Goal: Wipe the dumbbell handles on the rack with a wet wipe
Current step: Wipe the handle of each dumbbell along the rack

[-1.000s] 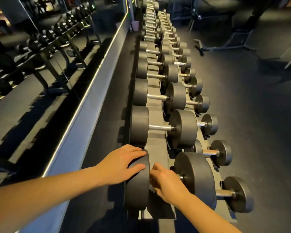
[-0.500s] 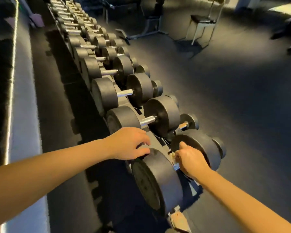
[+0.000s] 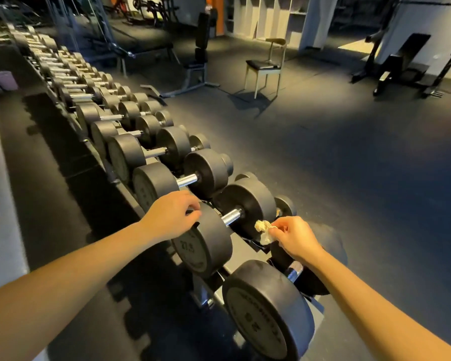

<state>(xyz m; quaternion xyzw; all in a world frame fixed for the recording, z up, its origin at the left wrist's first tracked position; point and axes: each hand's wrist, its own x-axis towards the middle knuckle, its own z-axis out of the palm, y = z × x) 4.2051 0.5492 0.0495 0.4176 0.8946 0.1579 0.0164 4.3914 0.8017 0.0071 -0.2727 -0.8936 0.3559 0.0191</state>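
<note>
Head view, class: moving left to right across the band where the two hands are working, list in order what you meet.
left hand, gripping a dumbbell head → chrome handle → crumpled wet wipe → right hand, pinching that wipe.

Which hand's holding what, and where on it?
The right hand pinches the crumpled wet wipe by one end. The left hand grips the dumbbell by the top rim of its left head.
</note>
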